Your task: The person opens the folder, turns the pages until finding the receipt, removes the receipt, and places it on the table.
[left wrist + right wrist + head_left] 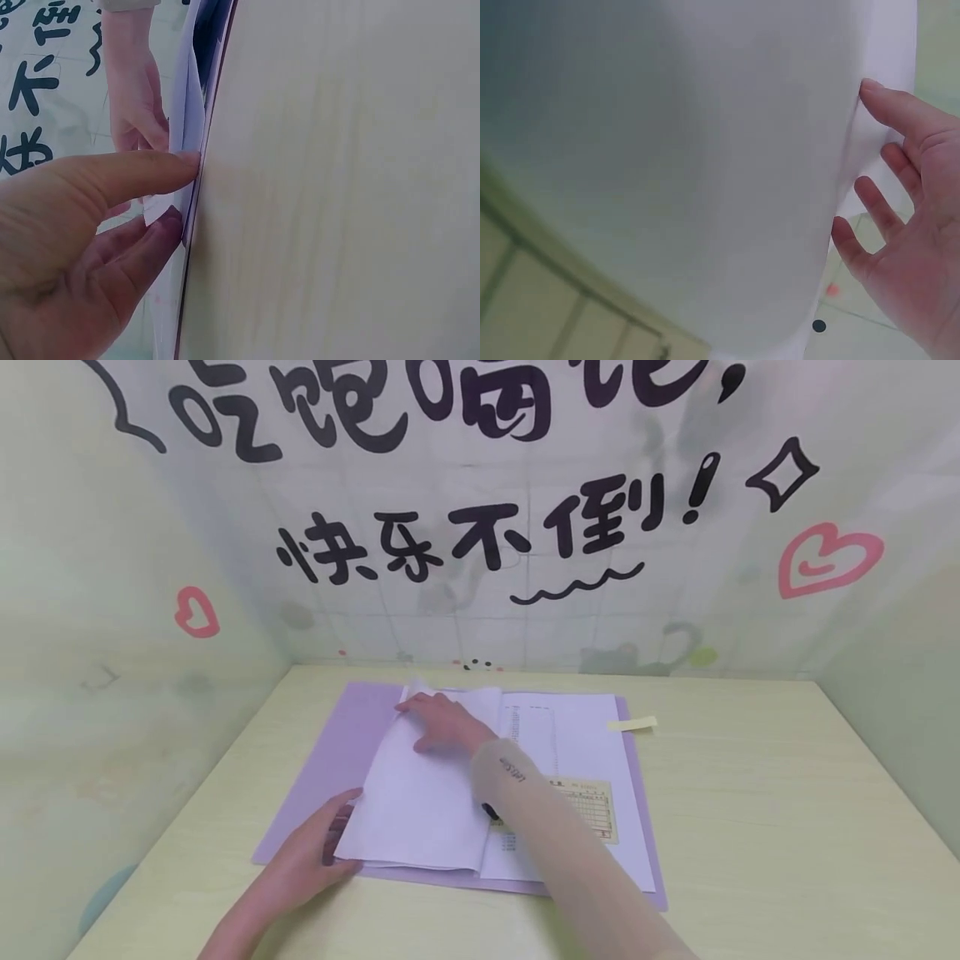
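Observation:
A purple folder (348, 739) lies spread on the table with white paper sheets (420, 797) across its left part. My right hand (446, 722) rests on the upper part of these sheets, fingers spread; the right wrist view shows its fingertips (841, 229) against the paper. At the lower left corner of the sheets is my left hand (315, 852), its thumb and fingers apart around the corner. The left wrist view has the left thumb (154, 176) touching the paper and folder edge. On the right side lies a printed sheet (585, 735), partly hidden by my right forearm.
A yellowish printed form (600, 806) lies on the printed sheet, partly behind the right sleeve (570, 868). A pale yellow sticky strip (637, 724) juts past the folder's right edge. Behind the table (787, 793) hangs a lettered white curtain (480, 627).

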### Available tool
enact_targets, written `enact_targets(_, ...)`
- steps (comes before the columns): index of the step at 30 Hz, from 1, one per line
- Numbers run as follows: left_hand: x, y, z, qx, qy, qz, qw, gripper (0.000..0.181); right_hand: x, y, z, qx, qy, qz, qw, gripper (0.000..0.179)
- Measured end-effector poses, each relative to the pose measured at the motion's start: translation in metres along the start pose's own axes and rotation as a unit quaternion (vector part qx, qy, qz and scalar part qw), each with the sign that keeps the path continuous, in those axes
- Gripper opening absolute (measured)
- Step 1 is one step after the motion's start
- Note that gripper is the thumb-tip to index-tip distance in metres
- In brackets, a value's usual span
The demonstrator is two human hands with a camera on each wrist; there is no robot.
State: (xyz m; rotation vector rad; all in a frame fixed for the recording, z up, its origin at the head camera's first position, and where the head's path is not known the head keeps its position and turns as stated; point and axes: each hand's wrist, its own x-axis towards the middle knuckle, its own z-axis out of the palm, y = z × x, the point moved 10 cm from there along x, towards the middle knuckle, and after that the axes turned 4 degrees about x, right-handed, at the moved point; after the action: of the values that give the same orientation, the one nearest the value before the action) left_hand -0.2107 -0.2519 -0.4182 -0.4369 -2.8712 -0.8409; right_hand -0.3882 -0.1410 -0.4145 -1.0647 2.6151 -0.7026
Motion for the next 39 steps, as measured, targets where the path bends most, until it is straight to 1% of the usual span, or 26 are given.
enact_targets(3,-0.001,0.005,-0.002,0.048,0.019,0.028,0.9983,0.079,-0.001,0.002,0.003,-0.015,-0.014,0.014,0.9997,0.070)
enact_targets(4,-0.001,0.006,-0.002,0.061,0.024,0.031,0.9973,0.077,-0.001,0.002,0.004,-0.018,-0.016,0.017,0.9996,0.070)
enact_targets(6,-0.001,0.004,-0.003,0.079,0.024,0.025,0.9963,0.075,-0.002,0.002,0.006,-0.019,-0.023,0.021,0.9994,0.071)
enact_targets(10,-0.002,-0.002,-0.002,0.066,0.003,0.001,0.9978,0.075,-0.004,0.005,0.011,-0.002,-0.041,0.035,0.9985,0.070)
enact_targets(13,0.000,-0.002,0.000,0.055,-0.012,0.001,0.9984,0.078,-0.004,0.009,0.016,-0.002,-0.053,0.041,0.9977,0.064)
enact_targets(15,0.001,-0.001,0.000,0.049,-0.015,0.004,0.9987,0.074,-0.003,0.011,0.017,-0.014,-0.056,0.040,0.9975,0.060)
enact_targets(18,0.004,0.001,0.000,0.055,-0.007,0.011,0.9984,0.063,-0.002,0.011,0.018,-0.034,-0.063,0.034,0.9968,0.056)
enact_targets(21,0.005,0.004,0.000,0.082,0.012,0.018,0.9964,0.054,-0.002,0.010,0.019,-0.045,-0.072,0.034,0.9958,0.054)
enact_targets(25,0.004,0.006,0.001,0.106,0.024,0.009,0.9940,0.054,-0.002,0.008,0.019,-0.050,-0.079,0.034,0.9950,0.053)
enact_targets(30,0.004,0.006,0.002,0.110,0.019,-0.014,0.9936,0.054,-0.004,0.006,0.018,-0.050,-0.080,0.031,0.9950,0.052)
enact_targets(32,0.004,0.007,0.002,0.112,0.019,-0.014,0.9934,0.054,-0.003,0.005,0.018,-0.051,-0.080,0.029,0.9951,0.052)
enact_targets(37,0.005,0.013,0.002,0.124,0.026,0.001,0.9920,0.053,-0.005,0.005,0.017,-0.055,-0.080,0.030,0.9948,0.053)
enact_targets(39,0.006,0.014,0.003,0.127,0.023,0.003,0.9916,0.053,-0.006,0.005,0.016,-0.056,-0.079,0.030,0.9949,0.053)
